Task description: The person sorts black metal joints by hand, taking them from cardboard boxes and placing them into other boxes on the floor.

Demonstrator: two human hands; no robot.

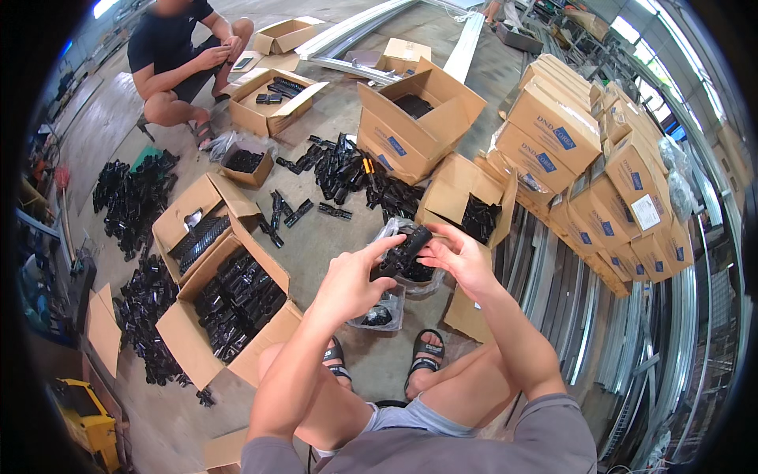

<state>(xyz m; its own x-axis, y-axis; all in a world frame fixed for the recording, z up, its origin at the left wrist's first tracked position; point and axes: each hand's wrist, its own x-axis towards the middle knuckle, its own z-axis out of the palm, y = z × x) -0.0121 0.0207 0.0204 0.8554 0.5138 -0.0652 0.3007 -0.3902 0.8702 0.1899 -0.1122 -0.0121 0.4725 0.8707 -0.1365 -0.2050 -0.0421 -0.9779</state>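
In front of my knees, my left hand (354,283) grips a glossy black part (405,250) between thumb and fingers. My right hand (460,259) is at the part's right end, its thumb and fingertips pinched together there; whatever small thing they may hold is too small to name. Just below both hands stands a container lined with see-through plastic (430,286), with small black pieces inside. Nearer my feet is a second see-through plastic container (379,316) with dark pieces in it.
Black parts lie in a loose pile (339,170) ahead and in heaps (146,308) at left. Open cartons (189,340) full of them stand at left, another carton (395,142) ahead. Stacked cartons (553,134) and metal profiles (584,332) fill the right. A co-worker (170,63) sits far left.
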